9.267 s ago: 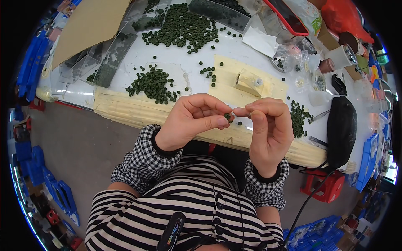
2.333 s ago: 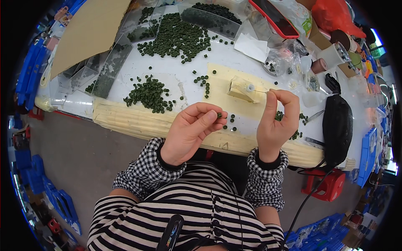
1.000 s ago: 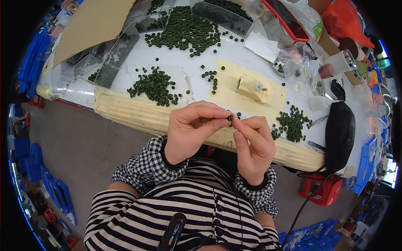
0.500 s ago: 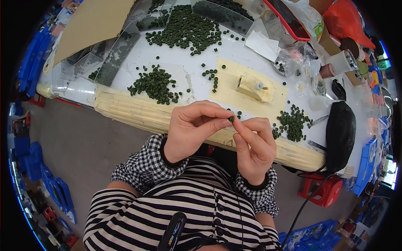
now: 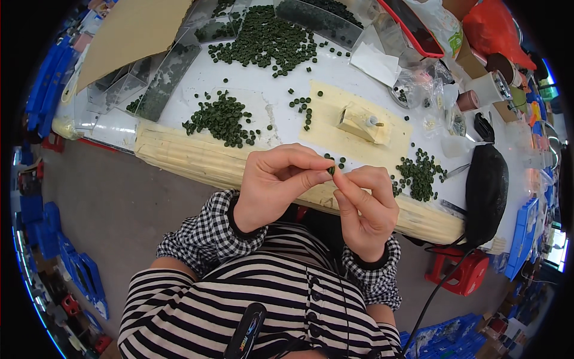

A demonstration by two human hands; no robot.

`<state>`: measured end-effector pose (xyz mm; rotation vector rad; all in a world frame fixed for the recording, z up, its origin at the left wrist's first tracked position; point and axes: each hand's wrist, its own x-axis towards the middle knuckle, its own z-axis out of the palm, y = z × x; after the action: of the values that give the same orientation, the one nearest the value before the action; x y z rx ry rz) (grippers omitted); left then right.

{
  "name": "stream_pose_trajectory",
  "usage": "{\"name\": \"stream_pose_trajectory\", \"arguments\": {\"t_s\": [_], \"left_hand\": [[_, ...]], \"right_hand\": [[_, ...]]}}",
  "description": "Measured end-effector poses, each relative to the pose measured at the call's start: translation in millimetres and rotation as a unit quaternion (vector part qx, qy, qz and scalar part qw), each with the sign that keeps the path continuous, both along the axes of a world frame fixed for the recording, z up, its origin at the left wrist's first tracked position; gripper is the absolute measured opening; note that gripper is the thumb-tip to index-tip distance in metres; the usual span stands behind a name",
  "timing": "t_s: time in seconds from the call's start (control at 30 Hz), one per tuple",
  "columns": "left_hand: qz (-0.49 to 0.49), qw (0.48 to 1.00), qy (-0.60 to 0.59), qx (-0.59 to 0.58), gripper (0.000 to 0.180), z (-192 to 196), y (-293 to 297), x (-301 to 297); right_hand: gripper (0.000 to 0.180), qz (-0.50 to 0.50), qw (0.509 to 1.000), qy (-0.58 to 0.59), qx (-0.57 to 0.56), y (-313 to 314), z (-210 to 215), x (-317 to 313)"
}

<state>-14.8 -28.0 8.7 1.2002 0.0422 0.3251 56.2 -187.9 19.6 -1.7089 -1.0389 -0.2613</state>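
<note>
Between the thumb and index finger of my left hand (image 5: 275,185) is a small dark green disc (image 5: 330,170), pinched on its edge just above the table's near edge. My right hand (image 5: 369,209) meets it from the other side, its index fingertip against the disc. The right thumb presses on that index finger lower down, and the other right fingers curl in; whether anything thin lies between them is hidden. Just beyond the fingertips a few loose discs (image 5: 341,166) lie on the table. A heap of like discs (image 5: 221,119) lies left, a smaller heap (image 5: 420,175) right.
A taped block with a short peg (image 5: 365,124) stands on a cream-taped patch. Farther back are a large disc pile (image 5: 263,39), clear trays (image 5: 170,75), cardboard (image 5: 131,36) and a red-edged phone (image 5: 412,27). A black pouch (image 5: 485,191) sits at the right; a red stool (image 5: 457,270) stands below.
My right hand has shifted slightly to the right and down, its index fingertip still at the disc. The left hand keeps its pinch nearly unmoved.
</note>
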Motion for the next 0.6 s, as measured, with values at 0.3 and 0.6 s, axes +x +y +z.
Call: {"name": "stream_pose_trajectory", "arguments": {"t_s": [0.3,0.6], "left_hand": [[0.000,0.999,-0.018,0.043,0.018,1.1,5.5,3.1],[0.108,0.877,0.035,0.466,0.014,-3.9,33.1,24.3]], "right_hand": [[0.034,0.000,1.000,0.002,-0.011,0.3,-2.3,2.2],[0.026,-0.136,0.986,0.092,0.033,-21.7,-5.1,10.1]]}}
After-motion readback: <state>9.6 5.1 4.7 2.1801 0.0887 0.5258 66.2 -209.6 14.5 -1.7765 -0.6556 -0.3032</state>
